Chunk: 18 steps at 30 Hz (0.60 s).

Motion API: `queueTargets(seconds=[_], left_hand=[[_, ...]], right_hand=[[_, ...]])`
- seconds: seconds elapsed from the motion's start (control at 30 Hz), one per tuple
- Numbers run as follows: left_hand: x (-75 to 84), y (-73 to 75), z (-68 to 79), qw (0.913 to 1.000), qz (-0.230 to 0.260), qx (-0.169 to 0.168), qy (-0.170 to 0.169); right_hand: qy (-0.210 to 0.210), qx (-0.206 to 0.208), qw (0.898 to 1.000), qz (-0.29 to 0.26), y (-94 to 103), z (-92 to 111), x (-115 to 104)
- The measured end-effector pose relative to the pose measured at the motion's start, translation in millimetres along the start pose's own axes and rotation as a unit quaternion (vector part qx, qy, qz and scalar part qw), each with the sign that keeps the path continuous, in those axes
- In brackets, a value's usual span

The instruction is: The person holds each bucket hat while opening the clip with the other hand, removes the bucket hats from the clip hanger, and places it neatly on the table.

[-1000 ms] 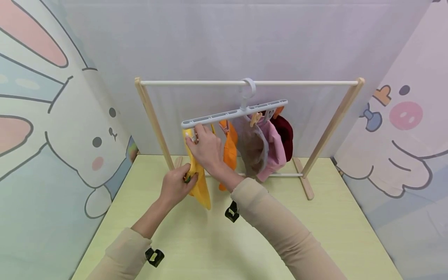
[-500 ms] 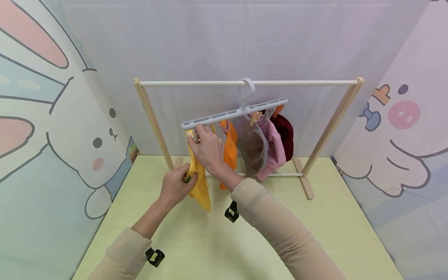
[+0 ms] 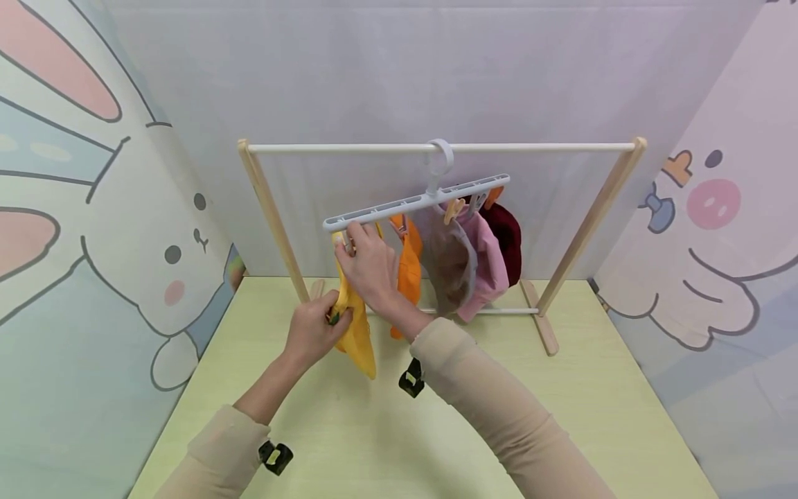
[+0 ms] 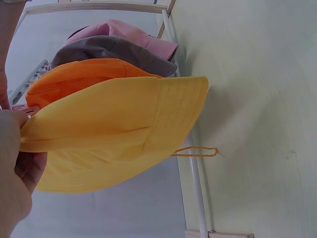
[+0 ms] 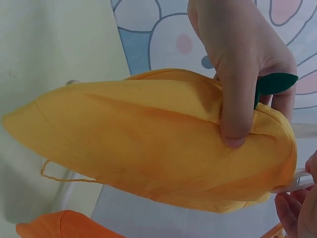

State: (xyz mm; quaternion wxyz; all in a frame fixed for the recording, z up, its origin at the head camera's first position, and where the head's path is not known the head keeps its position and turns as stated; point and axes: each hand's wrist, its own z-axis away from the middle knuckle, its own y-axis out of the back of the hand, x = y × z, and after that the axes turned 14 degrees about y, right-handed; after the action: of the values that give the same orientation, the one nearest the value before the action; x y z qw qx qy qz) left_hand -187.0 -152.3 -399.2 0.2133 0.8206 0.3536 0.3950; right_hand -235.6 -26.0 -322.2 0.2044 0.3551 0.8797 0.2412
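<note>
A yellow bucket hat (image 3: 358, 339) with a green leaf (image 5: 277, 84) and a thin cord (image 4: 200, 151) hangs sideways below the left end of a white clip hanger (image 3: 408, 205). My left hand (image 3: 314, 327) grips its crown by the leaf, thumb pressed on the cloth in the right wrist view. Higher up, my right hand (image 3: 370, 267) pinches a pale clip (image 5: 301, 182) at the hat's edge, just under the hanger bar. Fingers partly hide that clip. Beside the right hand hangs an orange hat (image 3: 409, 270), held by a pink clip (image 4: 27, 109).
Grey (image 3: 445, 263), pink (image 3: 492, 267) and dark red (image 3: 508, 239) hats hang from clips farther right. The hanger tilts, left end lower, on the white rail (image 3: 536, 147) of a wooden-legged rack (image 3: 589, 229). The rack stands on a pale green table (image 3: 499, 416).
The right hand's fingertips and the yellow hat's upper edge have shifted slightly right, and the hat's lower tip has dropped a little. The left hand keeps its grip in place.
</note>
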Motion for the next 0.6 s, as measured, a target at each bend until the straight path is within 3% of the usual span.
queueTargets(seconds=[0.6], left_hand=[[2.3,1.0,-4.4,0.9996,0.003,0.006,0.026]], right_hand=[[0.001,0.014,1.0,-0.006,-0.3,0.5,2.0]])
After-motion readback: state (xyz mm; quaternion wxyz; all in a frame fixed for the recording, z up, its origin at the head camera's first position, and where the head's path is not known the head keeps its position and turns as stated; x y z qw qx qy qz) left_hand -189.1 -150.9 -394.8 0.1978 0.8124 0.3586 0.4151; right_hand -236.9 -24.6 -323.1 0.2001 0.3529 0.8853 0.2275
